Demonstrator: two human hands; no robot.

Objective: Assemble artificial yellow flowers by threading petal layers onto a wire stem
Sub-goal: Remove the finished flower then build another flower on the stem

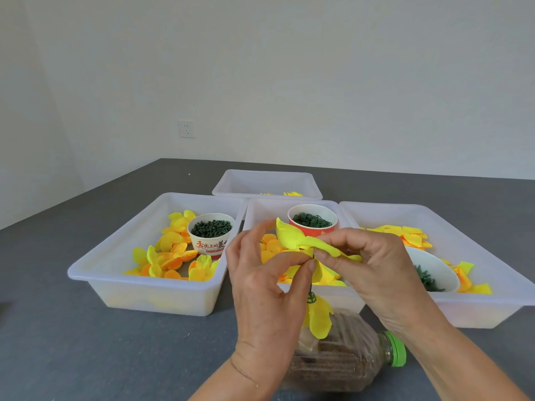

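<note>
A bright yellow petal layer [292,235] sits between both hands above the middle tray. My left hand [266,285] pinches it from below with thumb and forefinger, beside a dark tip [313,256] that pokes through. My right hand [373,270] pinches the petal's right side. Below the hands a thin stem with a green ring piece [311,298] and a hanging yellow petal layer [320,318] stands up from a lying plastic bottle [344,357]. Most of the stem is hidden by my left hand.
Four white trays stand on the grey table: left tray [95,264] with yellow-orange petals and a cup of dark green parts [211,228], middle tray [260,209] with a red cup of green rings [312,221], right tray [492,273] with flat petals and a white bowl [434,270], far tray [266,183].
</note>
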